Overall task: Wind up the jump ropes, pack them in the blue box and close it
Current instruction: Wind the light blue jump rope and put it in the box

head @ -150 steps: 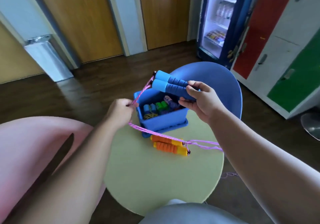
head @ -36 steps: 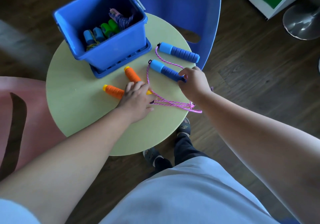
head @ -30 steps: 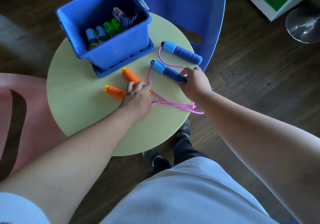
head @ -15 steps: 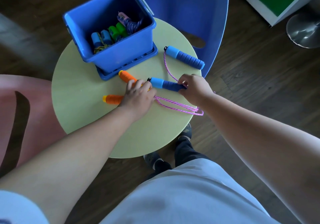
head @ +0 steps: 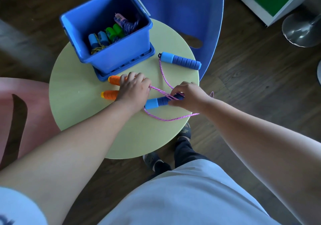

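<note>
The right hand (head: pixel 190 97) closes its grip round the blue handle (head: pixel 160 101), held low near the counter's (head: pixel 78 94) right edge. The pink cord (head: pixel 159 91) crosses the handle's foam, probably so the handle can serve as the core for winding. The left hand (head: pixel 133 90) curls its grip over the orange handles (head: pixel 112 87) mid-counter, seemingly pinning them clear of the tangle. The second blue handle (head: pixel 180 62) lies loose by the far right edge. The blue box (head: pixel 121 54) stands open at the far edge on what looks like its lid (head: pixel 102 76), with wound ropes (head: pixel 107 35) inside.
</note>
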### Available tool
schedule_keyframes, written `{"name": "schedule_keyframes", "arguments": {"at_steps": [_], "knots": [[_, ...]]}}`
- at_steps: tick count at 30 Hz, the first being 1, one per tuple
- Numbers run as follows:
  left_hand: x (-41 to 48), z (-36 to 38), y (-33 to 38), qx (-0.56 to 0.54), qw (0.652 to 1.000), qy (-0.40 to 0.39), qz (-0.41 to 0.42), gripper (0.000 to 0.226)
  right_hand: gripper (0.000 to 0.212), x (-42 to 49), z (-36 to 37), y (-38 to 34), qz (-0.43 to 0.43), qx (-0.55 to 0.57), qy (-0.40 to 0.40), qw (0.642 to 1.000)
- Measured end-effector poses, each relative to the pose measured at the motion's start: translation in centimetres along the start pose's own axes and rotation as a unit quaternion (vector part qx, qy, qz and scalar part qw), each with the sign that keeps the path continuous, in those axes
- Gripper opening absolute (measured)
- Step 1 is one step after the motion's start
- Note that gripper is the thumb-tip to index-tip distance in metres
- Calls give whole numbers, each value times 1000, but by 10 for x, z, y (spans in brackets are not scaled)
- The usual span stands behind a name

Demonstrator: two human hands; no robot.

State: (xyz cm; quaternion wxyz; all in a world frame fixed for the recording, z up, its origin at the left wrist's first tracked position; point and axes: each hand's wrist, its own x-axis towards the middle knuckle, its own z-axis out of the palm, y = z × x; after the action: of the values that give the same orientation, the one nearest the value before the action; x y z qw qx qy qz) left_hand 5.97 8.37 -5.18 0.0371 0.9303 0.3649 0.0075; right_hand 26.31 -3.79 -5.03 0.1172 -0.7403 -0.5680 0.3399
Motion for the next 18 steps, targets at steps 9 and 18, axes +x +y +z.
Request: {"name": "schedule_keyframes", "arguments": {"at_steps": [9, 18], "knots": [[11, -1, 24, 20, 994, -93, -52, 11, 15, -8, 0, 0, 47, 42, 68, 996], [-23, 3, 46, -155, 983, -66, 71, 21, 15, -5, -1, 6, 63, 58, 101, 991]]}}
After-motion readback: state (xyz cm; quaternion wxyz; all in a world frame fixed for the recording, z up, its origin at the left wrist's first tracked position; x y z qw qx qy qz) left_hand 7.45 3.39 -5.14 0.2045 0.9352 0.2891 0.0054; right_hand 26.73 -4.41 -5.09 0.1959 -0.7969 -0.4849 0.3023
